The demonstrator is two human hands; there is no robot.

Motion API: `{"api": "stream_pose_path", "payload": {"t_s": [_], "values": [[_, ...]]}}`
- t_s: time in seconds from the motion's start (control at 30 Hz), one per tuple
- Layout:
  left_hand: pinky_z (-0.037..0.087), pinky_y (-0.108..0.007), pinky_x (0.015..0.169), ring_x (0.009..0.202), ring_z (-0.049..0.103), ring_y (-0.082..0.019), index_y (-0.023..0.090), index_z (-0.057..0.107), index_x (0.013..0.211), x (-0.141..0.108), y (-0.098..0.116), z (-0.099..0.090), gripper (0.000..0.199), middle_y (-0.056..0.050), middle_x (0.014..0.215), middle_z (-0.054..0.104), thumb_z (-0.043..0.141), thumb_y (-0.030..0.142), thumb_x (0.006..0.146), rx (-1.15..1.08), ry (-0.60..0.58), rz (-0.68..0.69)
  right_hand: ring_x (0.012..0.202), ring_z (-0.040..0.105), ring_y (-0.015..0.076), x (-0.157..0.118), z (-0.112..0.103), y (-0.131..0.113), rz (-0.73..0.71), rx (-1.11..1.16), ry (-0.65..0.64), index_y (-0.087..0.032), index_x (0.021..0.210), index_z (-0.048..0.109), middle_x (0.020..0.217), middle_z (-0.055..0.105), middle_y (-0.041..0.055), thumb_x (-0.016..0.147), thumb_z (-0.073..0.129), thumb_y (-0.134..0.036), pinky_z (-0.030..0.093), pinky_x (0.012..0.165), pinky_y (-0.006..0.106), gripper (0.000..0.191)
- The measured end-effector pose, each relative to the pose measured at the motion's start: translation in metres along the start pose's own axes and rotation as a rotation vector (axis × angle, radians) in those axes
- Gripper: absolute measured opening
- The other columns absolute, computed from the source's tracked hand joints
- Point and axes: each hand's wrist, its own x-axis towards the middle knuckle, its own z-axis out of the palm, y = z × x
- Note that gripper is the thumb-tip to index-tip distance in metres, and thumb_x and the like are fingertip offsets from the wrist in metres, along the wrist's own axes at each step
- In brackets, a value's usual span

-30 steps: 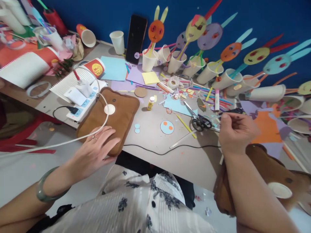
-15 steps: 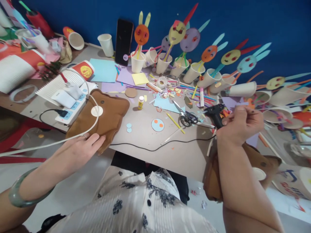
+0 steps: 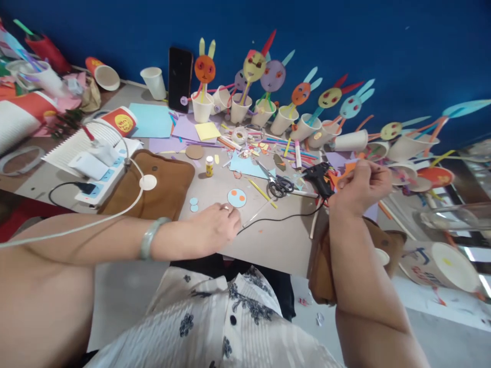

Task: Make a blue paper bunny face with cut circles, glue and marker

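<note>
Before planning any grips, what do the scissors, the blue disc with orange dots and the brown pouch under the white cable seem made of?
Scissors: shiny grey blades, likely steel; smooth black handles, probably plastic. Blue disc: flat and matte, likely paper or card. Brown pouch: matte and soft-looking with a wavy edge, perhaps fabric.

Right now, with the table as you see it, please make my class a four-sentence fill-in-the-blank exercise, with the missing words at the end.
1. The light blue disc near the left hand carries two ____ dots.
2. Beside the right hand lies a ____ glue gun.
3. The phone stands in front of the ____ wall.
4. The small yellow container has a ____ cap.

Missing words: orange; black; blue; white.
</note>
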Motion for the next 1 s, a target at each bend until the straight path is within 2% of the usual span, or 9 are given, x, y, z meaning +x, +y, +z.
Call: {"api": "stream_pose_path", "payload": {"t_s": [0.1,0.17,0.23,0.33,0.5,0.6,0.7,1.0], "values": [[0.047,-0.043,0.081,0.098,0.067,-0.032,0.002,0.069,0.118,0.024,-0.004,0.017,0.040,-0.023,0.113,0.071,0.056,0.035,0.101,0.063,0.080,0.007,0.032,0.024,0.0044,0.007,-0.004,-0.003,-0.005,0.005,0.042,-0.029,0.071,0.040,0.047,0.037,-0.0120,0.079,0.062,-0.027,0.017,0.031,0.023,0.024],[0.046,-0.045,0.090,0.107,0.065,-0.035,0.000,0.069,0.120,0.031,-0.007,0.027,0.052,-0.027,0.122,0.069,0.057,0.046,0.101,0.055,0.073,-0.014,0.032,0.023,0.0045,0.014,-0.011,-0.006,-0.027,0.000,0.055,-0.029,0.071,0.037,0.048,0.034,-0.0122,0.080,0.059,-0.030,0.015,0.032,0.023,0.023],[0.045,-0.046,0.094,0.111,0.065,-0.036,-0.001,0.070,0.120,0.032,-0.010,0.034,0.060,-0.027,0.125,0.069,0.057,0.054,0.099,0.018,0.043,-0.029,0.032,0.023,0.0047,0.023,-0.020,-0.008,-0.029,0.014,0.073,-0.029,0.071,0.036,0.048,0.033,-0.0119,0.079,0.056,-0.028,0.014,0.033,0.024,0.021],[0.043,-0.047,0.102,0.119,0.063,-0.036,-0.001,0.067,0.129,0.029,-0.011,0.043,0.069,-0.026,0.130,0.069,0.057,0.060,0.098,-0.028,0.071,-0.052,0.032,0.022,0.0051,0.030,-0.030,-0.014,0.026,0.058,0.083,-0.028,0.073,0.037,0.048,0.035,-0.0120,0.075,0.055,-0.024,0.014,0.033,0.024,0.018],[0.037,-0.048,0.111,0.134,0.056,-0.036,0.004,0.063,0.138,0.021,-0.010,0.058,0.076,-0.025,0.140,0.064,0.053,0.067,0.097,-0.093,0.097,-0.083,0.031,0.026,0.0048,0.015,-0.027,-0.029,0.102,0.140,0.010,-0.026,0.071,0.045,0.044,0.040,-0.0129,0.065,0.063,-0.030,0.014,0.032,0.022,0.019],[0.038,-0.048,0.110,0.133,0.055,-0.036,0.006,0.064,0.137,0.022,-0.010,0.060,0.077,-0.021,0.139,0.066,0.052,0.070,0.096,-0.105,0.102,-0.073,0.031,0.030,0.0049,0.001,-0.021,-0.033,0.163,0.166,-0.056,-0.024,0.069,0.047,0.043,0.044,-0.0131,0.061,0.068,-0.029,0.017,0.032,0.021,0.022],[0.038,-0.047,0.109,0.128,0.057,-0.035,0.007,0.066,0.134,0.026,-0.011,0.057,0.073,-0.019,0.136,0.068,0.049,0.068,0.098,-0.102,0.121,-0.072,0.032,0.032,0.0055,-0.009,-0.016,-0.031,0.161,0.132,-0.099,-0.023,0.069,0.049,0.043,0.046,-0.0130,0.062,0.071,-0.029,0.021,0.032,0.021,0.024],[0.038,-0.048,0.112,0.119,0.062,-0.032,0.006,0.069,0.126,0.038,-0.009,0.055,0.069,-0.022,0.129,0.069,0.052,0.066,0.098,-0.112,0.171,-0.062,0.034,0.033,0.0047,-0.020,-0.007,-0.020,0.216,0.086,-0.124,-0.023,0.066,0.046,0.044,0.045,-0.0112,0.060,0.079,-0.035,0.021,0.033,0.021,0.036]]}}
